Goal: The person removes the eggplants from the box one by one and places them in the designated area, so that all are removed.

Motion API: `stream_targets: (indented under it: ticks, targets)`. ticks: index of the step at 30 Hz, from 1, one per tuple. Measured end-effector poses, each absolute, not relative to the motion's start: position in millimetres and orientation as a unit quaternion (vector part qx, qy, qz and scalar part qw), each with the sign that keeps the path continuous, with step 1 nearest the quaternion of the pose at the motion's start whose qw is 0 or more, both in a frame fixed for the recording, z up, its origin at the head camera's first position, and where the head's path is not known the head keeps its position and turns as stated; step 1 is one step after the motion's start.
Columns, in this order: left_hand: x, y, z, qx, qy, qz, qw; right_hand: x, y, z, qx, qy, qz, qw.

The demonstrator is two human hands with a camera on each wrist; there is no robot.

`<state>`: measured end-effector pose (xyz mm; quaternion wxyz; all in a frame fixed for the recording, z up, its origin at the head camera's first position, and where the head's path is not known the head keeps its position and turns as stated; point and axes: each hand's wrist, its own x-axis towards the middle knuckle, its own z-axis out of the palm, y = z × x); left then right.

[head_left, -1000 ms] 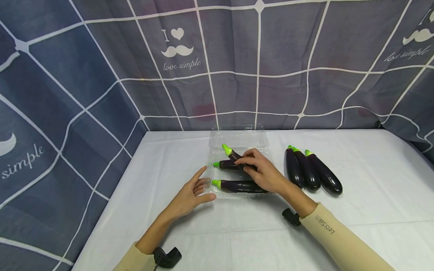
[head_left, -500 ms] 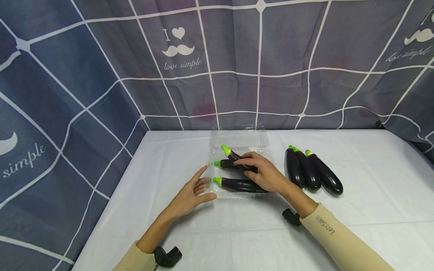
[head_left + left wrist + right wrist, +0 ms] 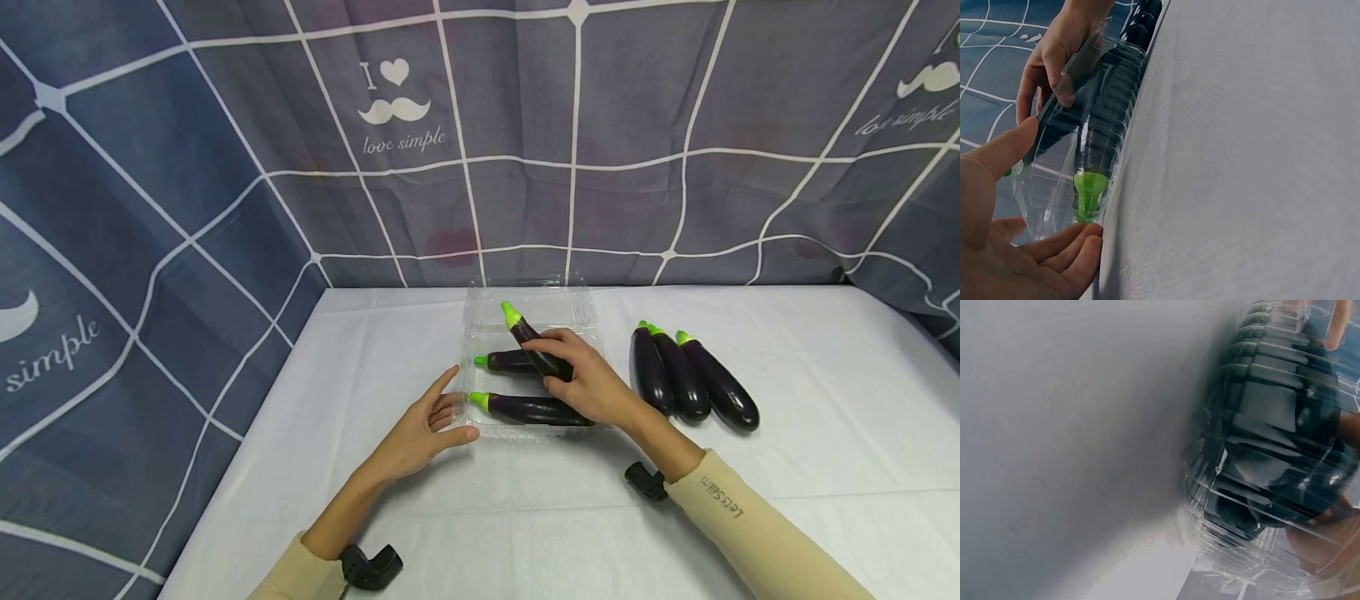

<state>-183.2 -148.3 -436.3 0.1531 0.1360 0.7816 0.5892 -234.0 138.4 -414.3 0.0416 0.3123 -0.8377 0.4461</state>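
My right hand (image 3: 583, 373) grips a dark purple eggplant (image 3: 525, 333) by its thick end, fingers and thumb on either side. Its green stem points up and to the far left, and it slants over the open clear plastic clamshell box (image 3: 480, 385). Inside the box, one eggplant (image 3: 540, 410) lies along the front and another (image 3: 504, 362) lies farther back, partly covered by the held one. At the box's left end my left hand (image 3: 420, 433) is spread, thumb and fingers extended; in the left wrist view its fingertips (image 3: 1088, 234) touch the clear wall beside a green stem (image 3: 1090, 192).
Three more eggplants (image 3: 686, 375) lie side by side on the white tablecloth (image 3: 825, 400) right of the box. The box's lid (image 3: 528, 307) is folded back toward the grey checked curtain (image 3: 622, 208) behind the table.
The held eggplant has turned, its stem end swinging up and to the right. The front eggplant has shifted slightly in the box. My left hand has stayed in place.
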Motion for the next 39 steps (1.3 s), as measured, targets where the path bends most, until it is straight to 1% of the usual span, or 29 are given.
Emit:
stream_targets:
  ticks: [6,12,18,31,39]
  targets:
    - [-183.2,-148.8,-436.5,0.136,0.783,0.587,0.152,-234.4,139.7,-414.9,0.290,-0.831,0.470,0.059]
    - [-183.2,-149.2,-438.0,0.137,0.783,0.587,0.151,-235.2,141.1,-413.3,0.260,-0.821,0.506,0.053]
    - [-182.6,-149.1,-437.6,0.140,0.783,0.587,0.153,-235.2,142.4,-412.6,0.252,-0.816,0.518,0.046]
    - [-183.4,-149.5,-435.6,0.142,0.782,0.587,0.152,-236.1,141.6,-412.3,0.245,-0.818,0.515,0.078]
    - [-183.1,-148.3,-435.9,0.140,0.783,0.586,0.151,-234.7,141.7,-410.1,0.226,-0.805,0.543,0.074]
